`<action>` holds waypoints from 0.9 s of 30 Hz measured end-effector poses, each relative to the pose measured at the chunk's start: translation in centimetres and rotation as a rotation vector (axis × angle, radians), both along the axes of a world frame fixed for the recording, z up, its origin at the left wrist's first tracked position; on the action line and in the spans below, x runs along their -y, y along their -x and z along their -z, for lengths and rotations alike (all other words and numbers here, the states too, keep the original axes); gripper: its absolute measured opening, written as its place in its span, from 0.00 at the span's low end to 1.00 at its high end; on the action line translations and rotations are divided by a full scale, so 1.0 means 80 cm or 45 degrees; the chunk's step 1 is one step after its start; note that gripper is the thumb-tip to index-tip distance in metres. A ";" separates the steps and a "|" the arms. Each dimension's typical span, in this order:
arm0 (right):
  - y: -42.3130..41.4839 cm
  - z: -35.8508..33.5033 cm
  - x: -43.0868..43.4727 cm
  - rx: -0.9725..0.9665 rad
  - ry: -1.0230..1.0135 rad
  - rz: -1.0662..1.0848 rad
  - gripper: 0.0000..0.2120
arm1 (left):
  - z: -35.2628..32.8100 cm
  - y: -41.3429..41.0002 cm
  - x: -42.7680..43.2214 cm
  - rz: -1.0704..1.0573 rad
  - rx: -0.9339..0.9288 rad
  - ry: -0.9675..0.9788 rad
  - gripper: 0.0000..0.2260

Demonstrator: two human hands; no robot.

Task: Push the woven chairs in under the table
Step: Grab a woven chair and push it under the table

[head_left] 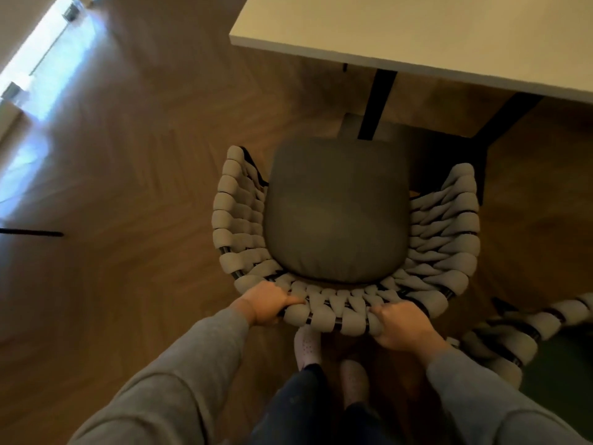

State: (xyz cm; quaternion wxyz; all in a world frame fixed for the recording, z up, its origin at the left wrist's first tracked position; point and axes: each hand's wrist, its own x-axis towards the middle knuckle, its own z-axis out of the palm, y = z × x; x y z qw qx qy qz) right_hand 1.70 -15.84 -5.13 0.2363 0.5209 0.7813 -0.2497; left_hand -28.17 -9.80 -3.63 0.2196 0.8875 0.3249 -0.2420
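Observation:
A woven chair point(449, 220) with thick beige cord around a curved back and a grey seat cushion point(337, 213) stands in front of me, facing the white table point(417, 30). The seat's front edge lies just short of the tabletop's near edge, beside the black table legs point(378, 104). My left hand point(266, 303) grips the left part of the chair's back rim. My right hand point(404, 326) grips the rim to the right of it. A second woven chair point(513, 329) shows partly at the lower right.
Brown herringbone wood floor point(144, 187) spreads to the left. A bright window or door point(41, 59) lights the upper left. A thin dark rod point(35, 233) lies at the left edge. My feet in light socks point(308, 345) stand right behind the chair.

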 end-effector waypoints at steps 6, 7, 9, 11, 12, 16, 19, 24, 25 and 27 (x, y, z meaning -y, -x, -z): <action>-0.003 -0.009 -0.046 -0.020 -0.063 0.108 0.15 | -0.009 -0.013 -0.063 0.070 -0.013 -0.020 0.23; -0.007 -0.010 -0.052 -0.032 -0.063 0.115 0.15 | -0.011 -0.016 -0.071 0.072 -0.012 -0.012 0.23; -0.011 -0.012 -0.061 -0.051 -0.045 0.126 0.16 | -0.013 -0.020 -0.084 0.083 -0.015 0.021 0.23; -0.013 -0.010 -0.066 -0.082 -0.073 0.117 0.20 | -0.008 -0.018 -0.092 0.101 -0.019 0.063 0.24; -0.014 -0.009 -0.066 -0.087 -0.074 0.109 0.24 | -0.005 -0.016 -0.096 0.107 -0.043 0.094 0.25; -0.016 -0.014 -0.064 -0.152 -0.045 0.183 0.48 | 0.000 -0.010 -0.098 0.018 -0.089 0.201 0.34; -0.014 -0.005 -0.053 -0.293 -0.383 0.613 0.40 | -0.002 -0.006 -0.094 -0.189 0.090 0.110 0.33; -0.013 -0.001 -0.056 -0.075 -0.656 1.548 0.38 | 0.013 0.024 -0.091 -1.089 0.368 -0.625 0.22; -0.009 -0.006 -0.063 -0.151 -0.648 1.731 0.42 | 0.010 0.027 -0.092 -1.323 0.331 -0.644 0.24; -0.011 -0.014 -0.082 -0.311 -0.675 2.174 0.46 | -0.002 0.026 -0.100 -1.825 0.374 -0.383 0.34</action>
